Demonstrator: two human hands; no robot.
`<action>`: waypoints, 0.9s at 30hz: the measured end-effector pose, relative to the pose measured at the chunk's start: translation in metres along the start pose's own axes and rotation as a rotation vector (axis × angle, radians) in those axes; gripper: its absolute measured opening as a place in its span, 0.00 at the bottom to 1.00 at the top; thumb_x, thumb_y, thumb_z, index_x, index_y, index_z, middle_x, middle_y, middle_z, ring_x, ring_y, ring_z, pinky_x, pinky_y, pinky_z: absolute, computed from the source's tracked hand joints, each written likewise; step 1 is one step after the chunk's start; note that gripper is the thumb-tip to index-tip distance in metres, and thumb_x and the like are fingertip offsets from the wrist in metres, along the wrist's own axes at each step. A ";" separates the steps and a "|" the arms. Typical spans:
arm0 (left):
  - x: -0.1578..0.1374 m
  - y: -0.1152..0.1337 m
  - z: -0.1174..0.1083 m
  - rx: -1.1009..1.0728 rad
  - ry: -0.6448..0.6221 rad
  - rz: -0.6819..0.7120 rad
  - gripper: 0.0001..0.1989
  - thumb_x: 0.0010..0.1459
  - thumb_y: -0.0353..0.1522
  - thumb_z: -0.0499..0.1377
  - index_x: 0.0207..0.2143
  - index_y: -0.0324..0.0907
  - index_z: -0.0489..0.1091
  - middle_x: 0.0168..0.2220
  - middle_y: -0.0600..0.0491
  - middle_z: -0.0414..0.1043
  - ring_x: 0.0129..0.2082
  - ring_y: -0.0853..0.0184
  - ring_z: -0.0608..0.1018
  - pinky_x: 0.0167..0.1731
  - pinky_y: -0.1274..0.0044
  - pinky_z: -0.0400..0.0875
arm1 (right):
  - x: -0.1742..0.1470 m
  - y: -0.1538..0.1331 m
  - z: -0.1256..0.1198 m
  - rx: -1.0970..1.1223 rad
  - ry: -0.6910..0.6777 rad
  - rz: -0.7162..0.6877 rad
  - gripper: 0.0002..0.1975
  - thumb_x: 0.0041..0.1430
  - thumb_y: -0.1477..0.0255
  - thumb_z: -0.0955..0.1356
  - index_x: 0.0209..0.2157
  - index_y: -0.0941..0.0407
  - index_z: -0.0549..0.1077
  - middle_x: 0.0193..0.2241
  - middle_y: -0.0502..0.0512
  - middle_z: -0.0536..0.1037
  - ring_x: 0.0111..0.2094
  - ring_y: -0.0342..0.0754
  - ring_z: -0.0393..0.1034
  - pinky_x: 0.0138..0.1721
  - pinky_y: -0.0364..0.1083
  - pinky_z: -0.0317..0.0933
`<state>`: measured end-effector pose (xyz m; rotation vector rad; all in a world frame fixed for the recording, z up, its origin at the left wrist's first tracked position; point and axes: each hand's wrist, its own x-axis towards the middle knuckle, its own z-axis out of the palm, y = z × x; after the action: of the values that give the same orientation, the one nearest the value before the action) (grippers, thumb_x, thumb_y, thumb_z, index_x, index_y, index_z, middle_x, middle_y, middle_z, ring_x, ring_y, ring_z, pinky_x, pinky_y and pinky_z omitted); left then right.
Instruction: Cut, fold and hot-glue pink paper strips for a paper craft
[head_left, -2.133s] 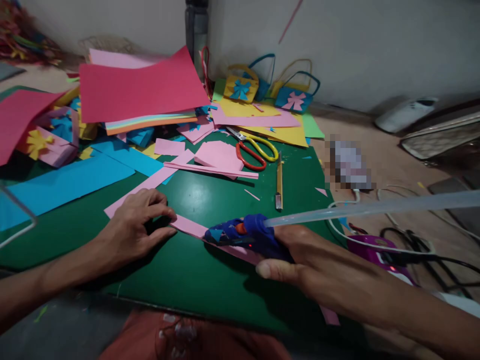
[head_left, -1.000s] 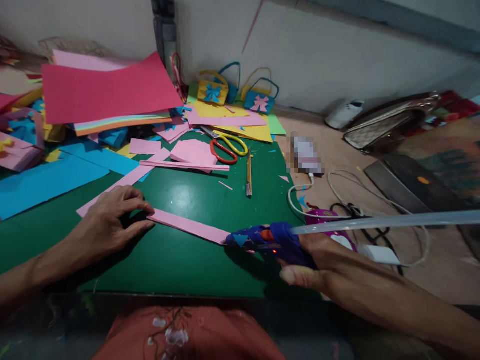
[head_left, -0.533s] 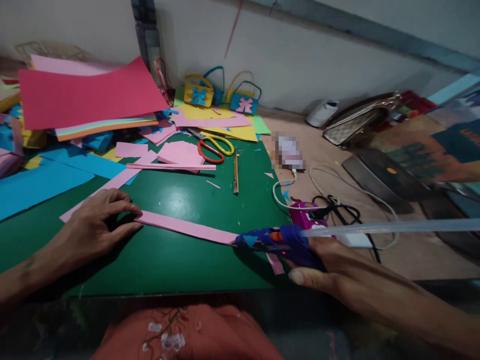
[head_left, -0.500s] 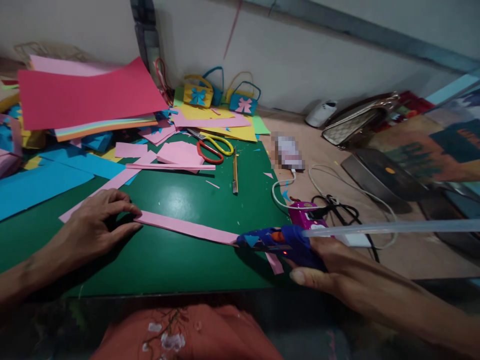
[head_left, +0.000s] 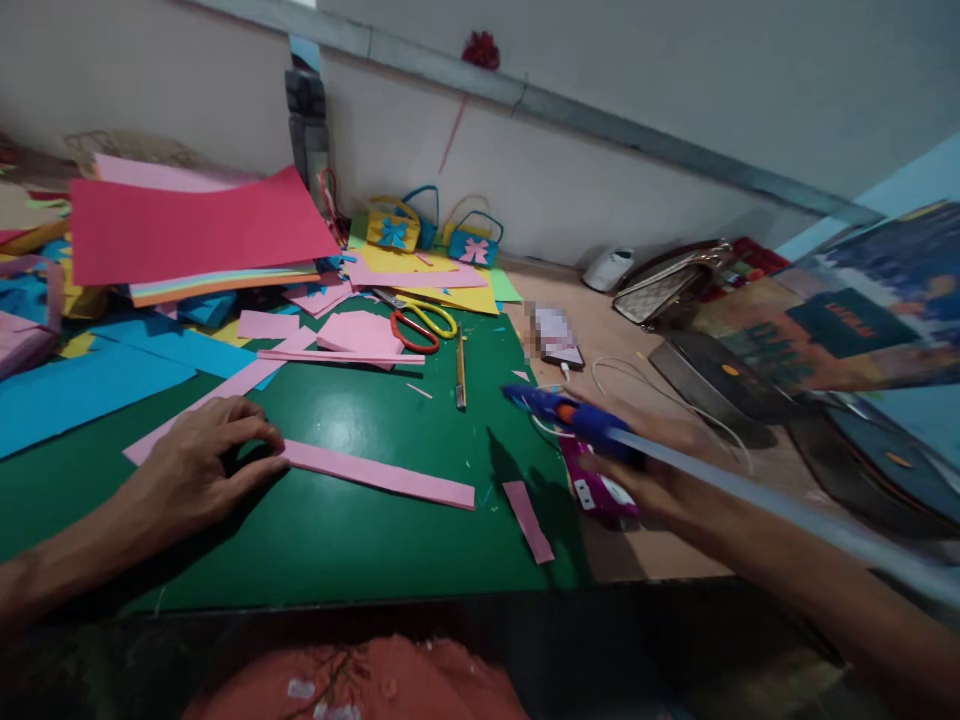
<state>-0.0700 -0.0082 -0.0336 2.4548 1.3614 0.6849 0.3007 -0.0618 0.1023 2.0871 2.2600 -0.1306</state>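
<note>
My left hand (head_left: 217, 455) pinches the left end of a long pink paper strip (head_left: 382, 477) that lies across the green table mat (head_left: 330, 560). In my right hand (head_left: 667, 445) is a blue glue gun (head_left: 585, 415) with a long clear glue stick (head_left: 720, 475) reaching back from it. Its tip is raised over the mat's right side, apart from the strip. A short pink paper piece (head_left: 529, 522) lies to the right of the strip's free end. Beneath the glue gun, a purple box-like thing (head_left: 596, 485) is partly hidden.
Behind my hands lie scissors (head_left: 416, 330), a paper cutter knife (head_left: 461, 375) and pink scraps. Stacked coloured sheets (head_left: 195, 230) stand back left. Small paper bags (head_left: 472, 245) rest by the wall. A phone (head_left: 555, 335) on a cable and dark cases (head_left: 720, 390) occupy the right.
My right hand has lifted the glue gun off the strip's right end and moved it up and away. My left hand keeps its pinch on the strip. The view has tilted up slightly.
</note>
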 end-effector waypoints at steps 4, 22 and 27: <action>0.000 0.000 0.002 0.008 0.004 0.013 0.13 0.59 0.41 0.52 0.31 0.44 0.71 0.34 0.49 0.69 0.36 0.60 0.71 0.37 0.69 0.65 | 0.066 0.000 0.004 -0.161 0.094 -0.063 0.30 0.55 0.72 0.59 0.60 0.60 0.56 0.50 0.66 0.70 0.51 0.63 0.63 0.47 0.57 0.58; 0.002 0.008 -0.002 0.051 0.002 0.027 0.10 0.60 0.36 0.53 0.30 0.41 0.69 0.33 0.50 0.67 0.34 0.62 0.69 0.34 0.70 0.62 | 0.062 -0.058 0.057 -0.341 0.262 -0.511 0.18 0.64 0.72 0.57 0.52 0.58 0.66 0.51 0.64 0.70 0.55 0.59 0.59 0.54 0.61 0.45; 0.005 0.009 -0.003 0.081 -0.021 0.034 0.10 0.60 0.35 0.52 0.30 0.40 0.69 0.33 0.49 0.67 0.35 0.62 0.69 0.34 0.70 0.62 | 0.015 -0.089 0.109 -0.093 0.426 -0.754 0.23 0.62 0.57 0.60 0.53 0.55 0.66 0.55 0.63 0.67 0.58 0.60 0.53 0.54 0.63 0.44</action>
<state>-0.0628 -0.0090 -0.0262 2.5461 1.3688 0.6216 0.2095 -0.0656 -0.0058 1.1941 3.1105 0.4151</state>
